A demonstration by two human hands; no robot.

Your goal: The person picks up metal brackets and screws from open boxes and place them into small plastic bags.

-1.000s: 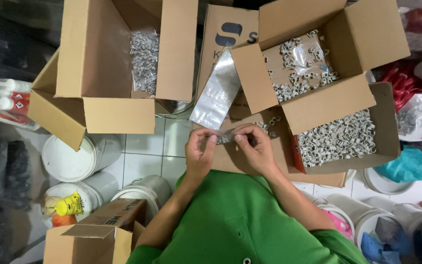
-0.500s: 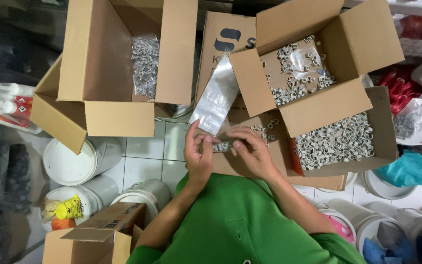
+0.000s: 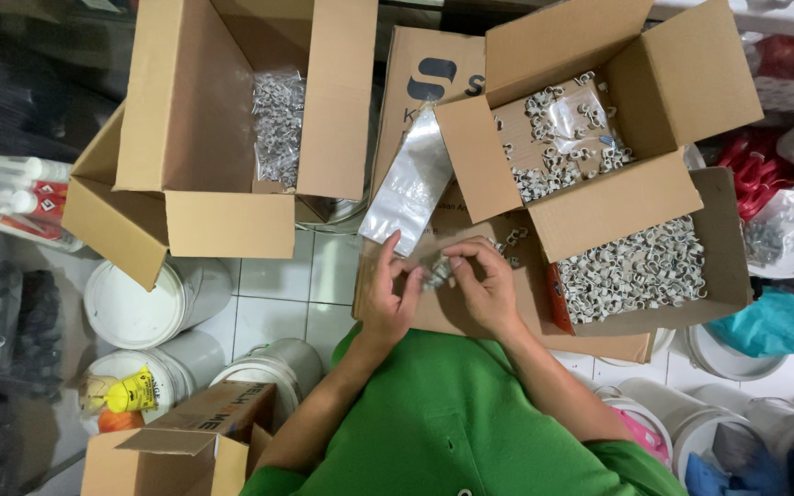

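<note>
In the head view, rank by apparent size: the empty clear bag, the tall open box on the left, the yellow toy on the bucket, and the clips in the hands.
1. tall open box
2. empty clear bag
3. yellow toy
4. clips, mostly hidden between left hand and right hand, so their rank is unsure.

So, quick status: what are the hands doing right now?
Left hand and right hand together pinching a few small clips. Clear bag upright just above. Nothing between hands and the open clip boxes.

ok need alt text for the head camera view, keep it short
Seen from above, a person in green uses the left hand and right hand to pinch small white clips over a flat cardboard sheet, beside open boxes of clips.
</note>
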